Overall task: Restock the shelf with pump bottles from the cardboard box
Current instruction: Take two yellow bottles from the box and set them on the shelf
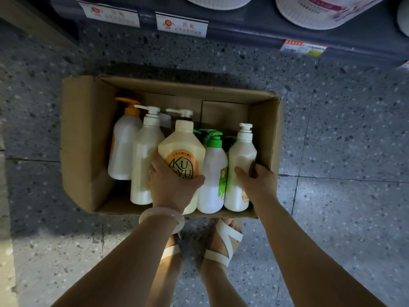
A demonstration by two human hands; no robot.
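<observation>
Grey speckled floor tiles (332, 129) carry an open cardboard box (88, 140), which stands just before a dark shelf (243, 32) with paper labels. Inside the box stand pump bottles. The left hand (172, 185) grips the yellow bottle (181, 149) in the middle of the box. The right hand (259, 182) curls around a white bottle (241, 156) beside the right box wall.
</observation>
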